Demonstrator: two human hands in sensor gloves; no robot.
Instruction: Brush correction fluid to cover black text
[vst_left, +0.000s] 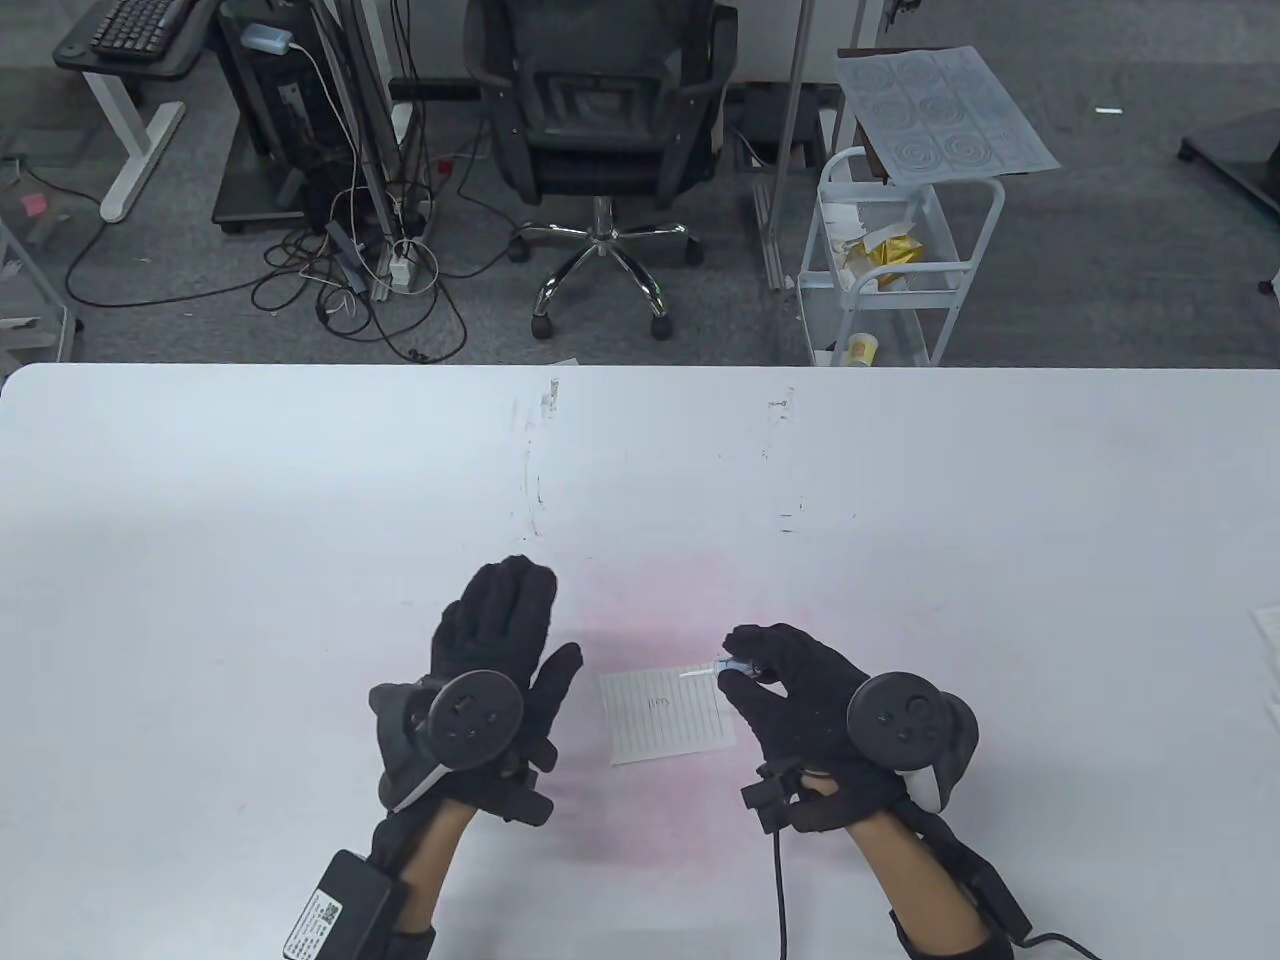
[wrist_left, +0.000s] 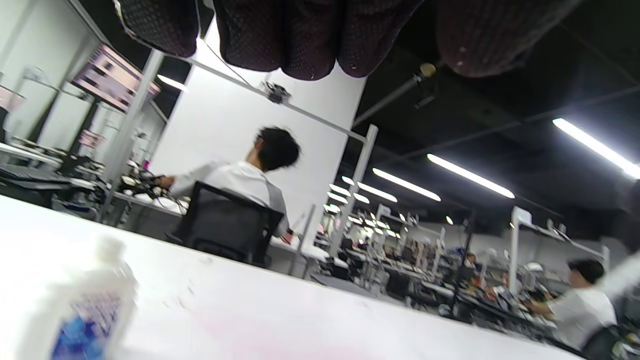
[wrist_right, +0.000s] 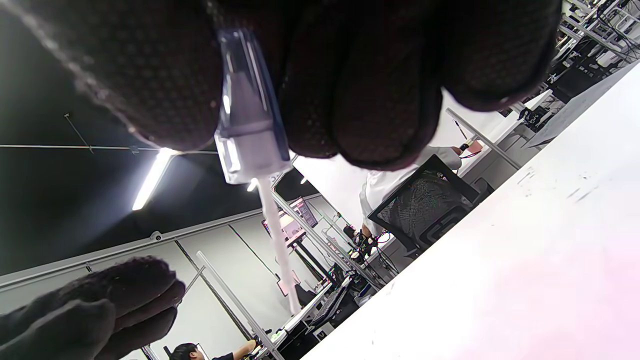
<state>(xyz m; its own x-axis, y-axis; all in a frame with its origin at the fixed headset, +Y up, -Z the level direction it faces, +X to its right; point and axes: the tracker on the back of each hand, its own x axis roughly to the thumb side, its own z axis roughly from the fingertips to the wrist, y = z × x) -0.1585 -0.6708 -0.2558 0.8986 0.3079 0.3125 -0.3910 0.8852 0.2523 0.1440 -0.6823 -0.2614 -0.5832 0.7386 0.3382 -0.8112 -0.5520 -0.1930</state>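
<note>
- The step in hand looks like the approach: the right hand (vst_left: 790, 690) pinches the translucent blue cap of the brush applicator (vst_left: 722, 668) between thumb and fingers, with the thin white stem pointing toward 9 o'clock over the lined paper (vst_left: 668, 716).
- The left hand (vst_left: 500, 660) holds nothing; its fingers are straight and together, raised just at 9 o'clock of the paper.
- The paper is a small, flat, ruled square lying on the white desk (vst_left: 300, 520), between the two hands; a short line of black text (vst_left: 658, 704) sits near its middle.
- The correction fluid bottle (wrist_left: 80, 310) shows only in the left wrist view, blurred: white plastic with a blue label, standing on the desk near the left hand.
- Next, I judge the brush tip must come down onto the black marks and sweep lightly along them; the left hand could press the paper flat to stop it sliding.
- The gloves are black knit mesh; the desk top is smooth, scuffed, with a faint pink stain.
</note>
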